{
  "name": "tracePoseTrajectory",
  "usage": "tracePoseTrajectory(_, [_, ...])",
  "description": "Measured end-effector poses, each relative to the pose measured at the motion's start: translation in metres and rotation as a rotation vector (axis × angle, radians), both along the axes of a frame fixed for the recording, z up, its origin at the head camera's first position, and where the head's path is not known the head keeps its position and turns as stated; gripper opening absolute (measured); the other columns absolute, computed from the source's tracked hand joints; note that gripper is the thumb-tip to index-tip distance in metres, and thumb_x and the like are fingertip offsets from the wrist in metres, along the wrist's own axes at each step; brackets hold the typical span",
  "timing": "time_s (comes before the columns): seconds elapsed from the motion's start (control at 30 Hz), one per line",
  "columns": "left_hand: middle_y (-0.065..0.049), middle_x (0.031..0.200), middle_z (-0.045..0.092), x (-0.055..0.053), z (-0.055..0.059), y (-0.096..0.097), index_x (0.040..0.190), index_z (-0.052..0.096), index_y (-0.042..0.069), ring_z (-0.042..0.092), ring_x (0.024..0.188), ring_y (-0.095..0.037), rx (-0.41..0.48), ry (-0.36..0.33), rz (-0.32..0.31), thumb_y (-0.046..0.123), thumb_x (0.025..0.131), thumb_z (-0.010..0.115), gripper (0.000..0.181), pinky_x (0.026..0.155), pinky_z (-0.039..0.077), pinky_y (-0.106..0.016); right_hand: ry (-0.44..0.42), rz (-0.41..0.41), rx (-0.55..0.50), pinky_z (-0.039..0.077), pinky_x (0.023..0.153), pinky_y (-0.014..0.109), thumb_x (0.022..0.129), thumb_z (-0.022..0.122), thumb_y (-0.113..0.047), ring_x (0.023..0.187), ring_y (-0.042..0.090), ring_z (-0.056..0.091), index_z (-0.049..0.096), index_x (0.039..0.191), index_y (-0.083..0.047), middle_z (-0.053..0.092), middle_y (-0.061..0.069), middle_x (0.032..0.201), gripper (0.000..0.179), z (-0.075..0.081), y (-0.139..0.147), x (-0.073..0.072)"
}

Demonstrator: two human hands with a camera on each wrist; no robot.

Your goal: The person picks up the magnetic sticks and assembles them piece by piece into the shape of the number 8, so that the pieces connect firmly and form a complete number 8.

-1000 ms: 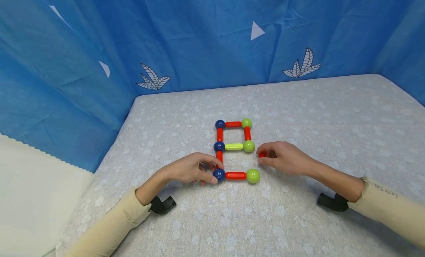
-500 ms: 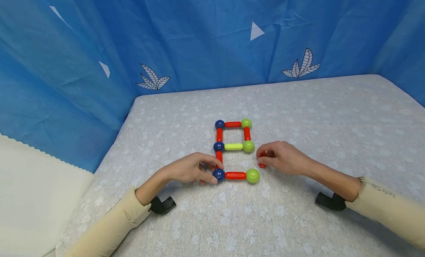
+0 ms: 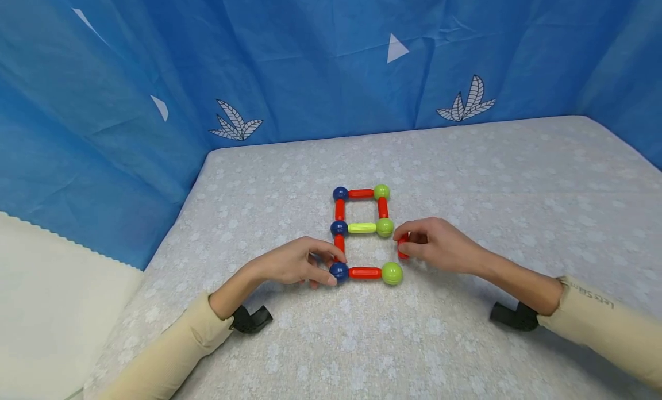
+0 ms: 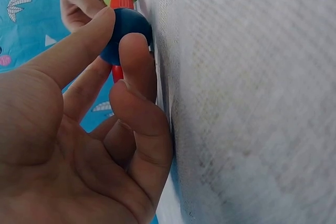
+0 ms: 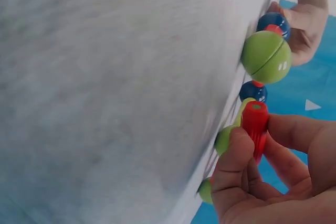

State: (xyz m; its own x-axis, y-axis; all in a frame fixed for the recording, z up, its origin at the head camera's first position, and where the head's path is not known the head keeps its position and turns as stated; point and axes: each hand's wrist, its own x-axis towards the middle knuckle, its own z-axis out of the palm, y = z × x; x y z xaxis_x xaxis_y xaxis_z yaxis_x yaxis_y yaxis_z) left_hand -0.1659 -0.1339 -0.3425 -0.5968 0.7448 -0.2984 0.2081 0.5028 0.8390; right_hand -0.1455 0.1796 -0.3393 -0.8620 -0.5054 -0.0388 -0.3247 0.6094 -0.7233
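Note:
A flat figure of balls and magnetic rods lies on the table, a closed square with an open-sided one nearer me. My left hand (image 3: 297,262) pinches the near left blue ball (image 4: 128,27) between thumb and fingers. Just right of the figure, my right hand (image 3: 439,243) holds a loose red magnetic rod (image 5: 255,124) by thumb and fingertips. That rod is beside the gap between the middle green ball (image 3: 385,227) and the near green ball (image 3: 392,273). A red rod (image 3: 365,273) joins the near green ball to the held blue ball.
A yellow-green rod (image 3: 362,228) crosses the figure's middle, and red rods frame its far square, with a blue ball (image 3: 340,193) at the far left corner. Patterned pale cloth (image 3: 289,342) covers the table. A blue curtain (image 3: 320,61) hangs behind it.
My right hand has shifted slightly left, toward the figure, and more of the red rod shows below its fingers. The left hand stays on the blue ball.

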Motion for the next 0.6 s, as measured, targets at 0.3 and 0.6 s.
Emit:
tracePoseTrajectory(0.3, [-0.005, 0.101, 0.061, 0.0, 0.0, -0.002, 0.121, 0.067, 0.018, 0.059, 0.061, -0.018, 0.007, 0.001, -0.004, 0.018, 0.089, 0.076, 0.033, 0.051, 0.043, -0.028, -0.012, 0.025, -0.049, 0.041, 0.057, 0.027, 0.093, 0.067, -0.008, 0.069, 0.017, 0.052, 0.07, 0.112, -0.005, 0.058, -0.001, 0.077, 0.019, 0.0, -0.01, 0.0])
tracePoseTrajectory(0.6, [-0.005, 0.1, 0.06, 0.001, -0.001, -0.002, 0.121, 0.067, 0.018, 0.059, 0.062, -0.018, 0.016, 0.004, -0.01, 0.018, 0.09, 0.075, 0.033, 0.052, 0.043, -0.028, -0.07, 0.028, -0.039, 0.043, 0.056, 0.028, 0.092, 0.062, -0.003, 0.068, 0.019, 0.052, 0.069, 0.111, -0.007, 0.056, 0.001, 0.077, 0.02, -0.001, -0.019, 0.0])
